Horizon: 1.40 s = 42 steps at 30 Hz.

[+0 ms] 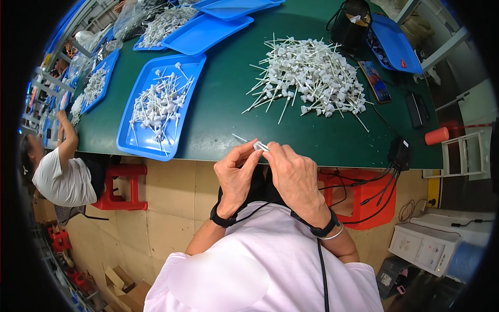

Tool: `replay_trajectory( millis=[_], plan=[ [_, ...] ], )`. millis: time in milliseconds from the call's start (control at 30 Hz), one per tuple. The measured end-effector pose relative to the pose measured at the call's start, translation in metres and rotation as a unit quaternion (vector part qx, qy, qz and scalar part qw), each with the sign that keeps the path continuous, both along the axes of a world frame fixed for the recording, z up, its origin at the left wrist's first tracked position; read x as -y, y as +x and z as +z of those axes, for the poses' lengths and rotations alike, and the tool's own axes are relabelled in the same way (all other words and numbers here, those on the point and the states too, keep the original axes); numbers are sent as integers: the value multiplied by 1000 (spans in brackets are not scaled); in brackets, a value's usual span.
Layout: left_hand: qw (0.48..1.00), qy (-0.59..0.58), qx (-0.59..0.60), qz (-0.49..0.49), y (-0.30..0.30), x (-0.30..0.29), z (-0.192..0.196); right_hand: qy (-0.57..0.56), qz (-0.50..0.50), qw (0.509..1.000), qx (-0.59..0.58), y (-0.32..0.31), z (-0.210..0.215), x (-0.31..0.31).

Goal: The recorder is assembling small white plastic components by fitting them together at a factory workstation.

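Just over the near edge of the green table, my left hand [236, 174] and my right hand [293, 174] meet, fingertips pinched together. Between them is a small white plastic part with a thin stem [258, 146]; its stem sticks out to the upper left. Fingers cover much of it. Beyond my right hand lies a big loose pile of similar white stemmed parts [312, 73]. To the left, a blue tray [125, 132] holds a smaller heap of them, stems pointing every way.
More blue trays [208, 34] stand at the back left. A phone [374, 82], a black bag [351, 26] and a black cable box [399, 153] lie at the right. A co-worker in a white shirt [65, 179] sits at left. A red stool [358, 195] is near my right arm.
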State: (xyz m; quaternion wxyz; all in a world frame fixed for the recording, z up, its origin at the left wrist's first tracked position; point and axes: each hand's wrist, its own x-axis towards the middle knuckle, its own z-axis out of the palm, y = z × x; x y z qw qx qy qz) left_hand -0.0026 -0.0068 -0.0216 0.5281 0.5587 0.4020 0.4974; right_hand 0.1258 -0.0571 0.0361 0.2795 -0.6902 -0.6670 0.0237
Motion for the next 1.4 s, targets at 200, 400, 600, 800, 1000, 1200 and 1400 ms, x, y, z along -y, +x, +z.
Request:
replay_trajectory(
  millis=[200, 400, 600, 800, 1000, 1200, 1400],
  plan=[
    [1000, 5, -3, 3, 0, 1, 0, -13, -3, 1000, 5, -1, 1, 1],
    [1000, 8, 2, 4, 1, 1, 1, -4, -2, 1000, 2, 0, 0, 2],
    [1000, 4, 4, -2, 0, 1, 3, -6, 1, 1000, -5, 0, 1, 1],
    [1000, 1, 4, -5, 0, 1, 2, -5, 2, 1000, -7, 0, 0, 2],
    [1000, 16, -5, -7, 0, 1, 0, -20, -6, 999, -24, 0, -1, 3],
    [1000, 5, 11, -6, 2, 0, 3, -17, 0, 999, -31, 2, -1, 2],
    [998, -39, 28, -40, -2, -3, 5, 18, 27, 995, -90, 8, -3, 0]
  ],
)
